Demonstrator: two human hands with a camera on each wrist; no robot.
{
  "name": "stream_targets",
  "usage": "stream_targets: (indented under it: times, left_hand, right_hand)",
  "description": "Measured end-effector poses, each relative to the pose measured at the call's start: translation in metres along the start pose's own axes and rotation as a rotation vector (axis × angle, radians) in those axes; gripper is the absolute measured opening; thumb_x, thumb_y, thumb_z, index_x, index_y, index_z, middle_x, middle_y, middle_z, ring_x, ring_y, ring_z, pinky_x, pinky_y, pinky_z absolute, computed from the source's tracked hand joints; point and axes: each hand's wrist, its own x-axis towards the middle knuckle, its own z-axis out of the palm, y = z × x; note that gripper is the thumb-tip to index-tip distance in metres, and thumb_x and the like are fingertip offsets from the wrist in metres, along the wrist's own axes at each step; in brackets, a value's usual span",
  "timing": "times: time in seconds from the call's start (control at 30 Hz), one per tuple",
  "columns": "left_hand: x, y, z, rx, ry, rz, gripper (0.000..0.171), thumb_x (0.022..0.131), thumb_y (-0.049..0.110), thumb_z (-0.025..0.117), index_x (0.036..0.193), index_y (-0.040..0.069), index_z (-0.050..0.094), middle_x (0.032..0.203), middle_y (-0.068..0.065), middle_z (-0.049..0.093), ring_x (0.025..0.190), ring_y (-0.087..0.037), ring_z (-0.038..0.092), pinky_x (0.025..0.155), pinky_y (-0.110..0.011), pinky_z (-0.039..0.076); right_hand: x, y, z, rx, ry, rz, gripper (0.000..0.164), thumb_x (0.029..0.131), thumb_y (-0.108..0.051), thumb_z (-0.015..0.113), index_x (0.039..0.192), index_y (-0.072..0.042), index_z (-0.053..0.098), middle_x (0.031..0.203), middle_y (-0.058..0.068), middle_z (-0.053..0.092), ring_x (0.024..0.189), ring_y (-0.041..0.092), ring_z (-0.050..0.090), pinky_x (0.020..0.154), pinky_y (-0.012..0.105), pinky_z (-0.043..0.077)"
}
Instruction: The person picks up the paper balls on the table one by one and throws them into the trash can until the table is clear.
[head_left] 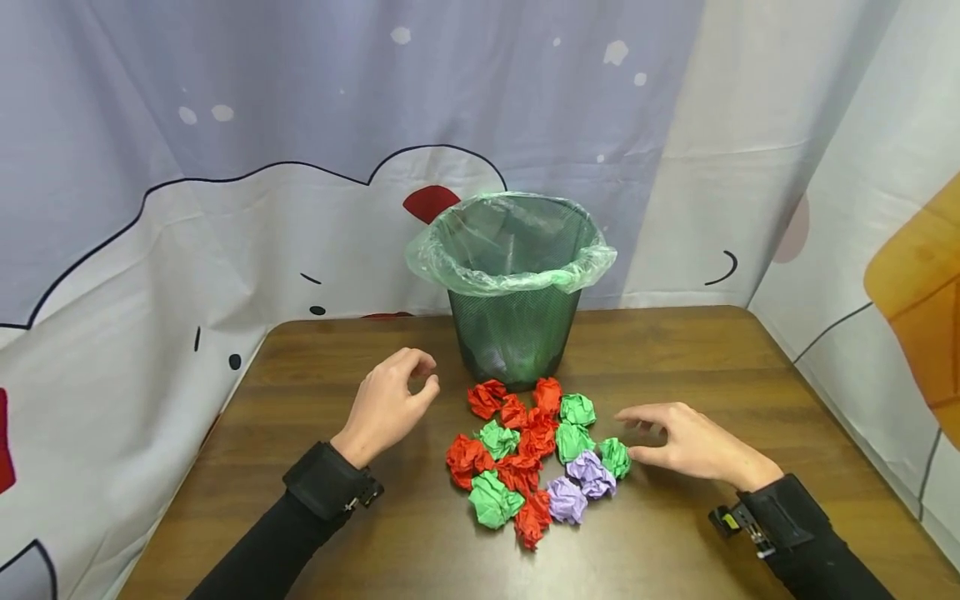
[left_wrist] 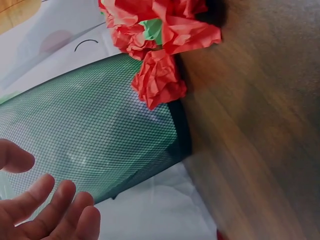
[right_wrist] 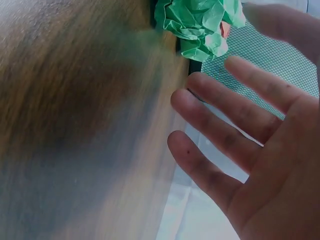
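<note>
Crumpled paper balls lie in a cluster on the wooden table [head_left: 360, 533]: several red paper balls [head_left: 538, 433], several green paper balls [head_left: 495, 500] and two purple paper balls [head_left: 567, 500]. My left hand [head_left: 393, 404] hovers to the left of the cluster, fingers loosely bent and holding nothing. At the cluster's right edge, my right hand [head_left: 678, 442] has its thumb tip close by a green paper ball [head_left: 615, 457]. In the right wrist view its fingers [right_wrist: 215, 125] are spread and relaxed, with no paper between them.
A dark mesh waste bin [head_left: 517, 333] stands behind the cluster near the table's back edge. Its mouth is lined with a translucent green plastic bag [head_left: 510, 279]. A printed curtain [head_left: 300, 217] hangs behind and to the right of the table.
</note>
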Motion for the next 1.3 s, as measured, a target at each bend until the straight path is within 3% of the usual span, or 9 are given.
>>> stream_targets:
  times: [0.23, 0.5, 0.9, 1.03, 1.17, 1.3]
  left_hand:
    - [-0.005, -0.002, 0.007, -0.001, -0.016, -0.018, 0.015, 0.089, 0.020, 0.065, 0.101, 0.012, 0.069, 0.095, 0.001, 0.066, 0.090, -0.021, 0.065, 0.079, -0.039, 0.052]
    - [-0.008, -0.003, 0.014, -0.006, -0.020, -0.028, 0.015, 0.088, 0.019, 0.066, 0.101, 0.012, 0.069, 0.094, -0.001, 0.067, 0.089, -0.022, 0.066, 0.077, -0.039, 0.051]
    - [-0.006, -0.007, 0.018, 0.005, -0.025, -0.047, 0.013, 0.089, 0.021, 0.067, 0.101, 0.016, 0.069, 0.094, 0.001, 0.067, 0.087, -0.018, 0.065, 0.076, -0.037, 0.052]
    - [-0.006, -0.006, 0.018, 0.007, -0.034, -0.053, 0.013, 0.089, 0.022, 0.067, 0.101, 0.016, 0.069, 0.093, 0.002, 0.067, 0.086, -0.018, 0.064, 0.075, -0.036, 0.051]
    - [-0.004, -0.007, 0.018, 0.010, -0.035, -0.048, 0.012, 0.089, 0.022, 0.067, 0.101, 0.017, 0.068, 0.093, 0.002, 0.066, 0.086, -0.018, 0.064, 0.075, -0.036, 0.051]
    - [-0.006, -0.009, 0.021, 0.010, -0.027, -0.051, 0.013, 0.089, 0.021, 0.068, 0.100, 0.016, 0.069, 0.092, 0.004, 0.065, 0.084, -0.015, 0.063, 0.074, -0.036, 0.051]
  right_hand:
    - [0.000, 0.001, 0.002, -0.019, -0.034, -0.074, 0.057, 0.082, -0.032, 0.080, 0.134, -0.016, 0.063, 0.127, -0.002, 0.068, 0.111, 0.019, 0.065, 0.090, 0.044, 0.054]
    - [0.004, 0.001, 0.008, 0.015, -0.075, -0.133, 0.061, 0.080, -0.027, 0.082, 0.137, -0.019, 0.062, 0.129, -0.004, 0.066, 0.116, 0.018, 0.063, 0.093, 0.045, 0.053]
    - [0.004, 0.002, 0.009, 0.042, -0.118, -0.062, 0.055, 0.082, -0.025, 0.082, 0.134, -0.021, 0.064, 0.128, -0.007, 0.066, 0.117, 0.020, 0.064, 0.093, 0.045, 0.053]
    - [0.005, 0.004, 0.013, 0.034, -0.111, -0.059, 0.050, 0.083, -0.023, 0.080, 0.131, -0.022, 0.066, 0.125, -0.011, 0.066, 0.113, 0.014, 0.064, 0.092, 0.041, 0.053]
    - [0.005, 0.003, 0.016, 0.066, -0.105, -0.062, 0.044, 0.085, -0.018, 0.078, 0.128, -0.019, 0.067, 0.117, -0.012, 0.068, 0.099, 0.005, 0.064, 0.084, 0.033, 0.054]
    - [0.004, 0.004, 0.016, 0.118, -0.116, -0.050, 0.040, 0.086, -0.015, 0.076, 0.125, -0.018, 0.068, 0.110, -0.012, 0.069, 0.089, 0.005, 0.064, 0.077, 0.029, 0.054]
